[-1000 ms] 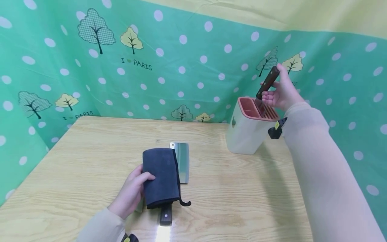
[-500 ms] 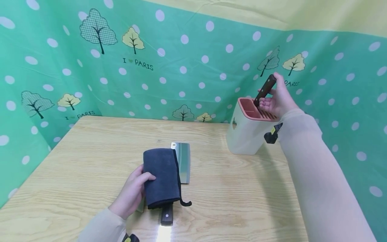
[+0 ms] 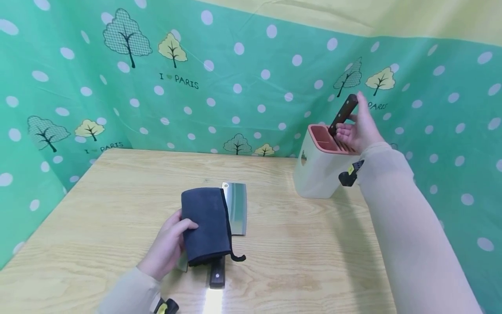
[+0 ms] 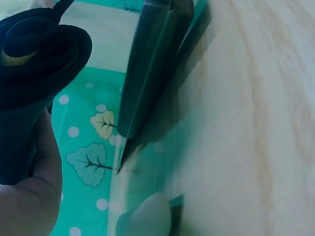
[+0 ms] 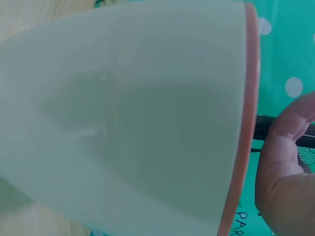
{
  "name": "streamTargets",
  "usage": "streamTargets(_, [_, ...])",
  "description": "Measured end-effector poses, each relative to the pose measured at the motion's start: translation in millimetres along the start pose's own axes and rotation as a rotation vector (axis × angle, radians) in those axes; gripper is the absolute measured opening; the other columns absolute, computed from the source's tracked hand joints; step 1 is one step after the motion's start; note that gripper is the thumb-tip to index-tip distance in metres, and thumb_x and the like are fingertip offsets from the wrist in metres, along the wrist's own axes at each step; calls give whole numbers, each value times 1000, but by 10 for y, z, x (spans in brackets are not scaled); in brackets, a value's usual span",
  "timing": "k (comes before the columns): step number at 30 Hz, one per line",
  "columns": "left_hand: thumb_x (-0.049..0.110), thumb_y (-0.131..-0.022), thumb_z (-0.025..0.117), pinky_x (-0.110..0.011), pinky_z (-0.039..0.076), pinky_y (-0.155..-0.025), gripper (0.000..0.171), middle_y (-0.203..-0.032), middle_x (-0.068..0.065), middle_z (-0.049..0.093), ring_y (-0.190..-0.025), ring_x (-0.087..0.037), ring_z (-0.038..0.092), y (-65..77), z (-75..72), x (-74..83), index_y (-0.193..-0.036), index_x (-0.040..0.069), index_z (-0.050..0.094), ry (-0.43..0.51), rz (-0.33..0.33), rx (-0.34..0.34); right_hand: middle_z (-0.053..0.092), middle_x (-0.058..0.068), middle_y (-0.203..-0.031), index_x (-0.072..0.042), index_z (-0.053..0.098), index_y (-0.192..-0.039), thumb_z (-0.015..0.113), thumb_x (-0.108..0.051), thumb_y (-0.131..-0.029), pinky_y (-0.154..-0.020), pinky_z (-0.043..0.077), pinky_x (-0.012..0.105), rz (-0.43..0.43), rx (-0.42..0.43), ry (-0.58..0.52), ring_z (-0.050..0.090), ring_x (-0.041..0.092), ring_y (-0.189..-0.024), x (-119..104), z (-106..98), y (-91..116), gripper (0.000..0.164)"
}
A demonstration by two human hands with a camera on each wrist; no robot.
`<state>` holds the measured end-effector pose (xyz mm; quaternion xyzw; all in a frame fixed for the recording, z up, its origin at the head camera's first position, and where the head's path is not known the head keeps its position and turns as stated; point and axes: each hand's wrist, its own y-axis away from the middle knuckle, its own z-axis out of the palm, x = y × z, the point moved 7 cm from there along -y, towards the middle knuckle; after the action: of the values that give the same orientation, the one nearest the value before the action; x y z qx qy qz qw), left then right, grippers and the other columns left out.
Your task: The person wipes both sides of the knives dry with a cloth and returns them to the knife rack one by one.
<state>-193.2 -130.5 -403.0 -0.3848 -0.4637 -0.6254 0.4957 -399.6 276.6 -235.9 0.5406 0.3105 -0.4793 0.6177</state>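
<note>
Grasping dark-brown-handled riveted knife (image 3: 344, 114) with right fingers (image 3: 345, 132) at two o'clock, apparently slotted in tall white plastic holder (image 3: 315, 172); clutching folded navy fabric cloth (image 3: 205, 222) with left fingers (image 3: 186, 225) at seven; might tip holder if pushed askew.

Bare left hand (image 3: 164, 245): low, thumb uppermost, gripping
Pale-sleeved left forearm (image 3: 129, 291): angled inward
Bare right hand (image 3: 362, 130): high, farther forward, fingers curled, gripping
Pale-sleeved right arm (image 3: 409, 226): outstretched forward

1. Curtained-off booth, kitchen-type setup; room beyond hidden.
2. Green dotted fabric (image 3: 219, 104), tree print, "PARIS" lettering, hung behind and at both sides of wood-grain desk (image 3: 117, 209).
3. Kitchen cues: cleaver (image 3: 238, 209) on desk, knife holder (image 3: 313, 172) with pink slotted top.
</note>
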Motion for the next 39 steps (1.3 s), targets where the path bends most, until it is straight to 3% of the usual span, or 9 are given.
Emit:
streamTargets(5, [4, -85, 45, -35, 50, -81, 53, -114, -7, 51, -93, -19, 60, 19, -45, 66, -136, 4, 32, -3, 17, -18, 49, 3, -108, -26, 34, -136, 58, -70, -72, -68, 49, 24, -113, 55, -65, 50, 14, -88, -30, -43, 80, 82])
streamTargets(9, [6, -85, 44, -34, 51, -79, 53, -113, -6, 53, -92, -18, 61, 35, -86, 108, -136, 4, 32, -19, 16, -17, 54, 1, -90, -21, 49, -120, 60, -52, -83, -56, 47, 24, -285, 156, -119, 50, 14, -68, -104, -108, 180, 49])
streamTargets(14, [8, -87, 44, -33, 51, -80, 53, -114, -4, 54, -93, -17, 61, 40, -97, 142, -138, 6, 30, -27, 4, -26, 54, 3, -68, -13, 51, -95, 59, -18, -88, -40, 38, 26, -477, 263, -184, 44, 15, -46, -206, -198, 327, 12])
streamTargets(20, [10, -88, 44, -33, 51, -80, 52, -112, -1, 58, -94, -16, 61, 61, -114, 191, -138, 8, 32, -25, 7, -28, 53, 5, -59, -9, 51, -81, 58, -11, -87, -36, 37, 27, -595, 270, -190, 44, 16, -42, -285, -185, 502, 9])
streamTargets(32, [15, -90, 45, -36, 52, -80, 51, -109, 1, 60, -93, -17, 62, 92, -137, 223, -139, 11, 32, -24, -18, -21, 53, 4, -62, -10, 58, -91, 61, -19, -89, -43, 43, 21, -793, 179, 77, 47, 13, -47, -178, 185, 854, 10])
streamTargets(39, [19, -92, 46, -35, 51, -81, 50, -109, 2, 59, -94, -16, 61, 109, -166, 238, -140, 11, 31, -30, -15, -12, 57, 5, -69, -11, 61, -99, 58, -28, -90, -52, 46, 22, -821, 152, 397, 52, 18, -59, 36, 490, 1002, 19])
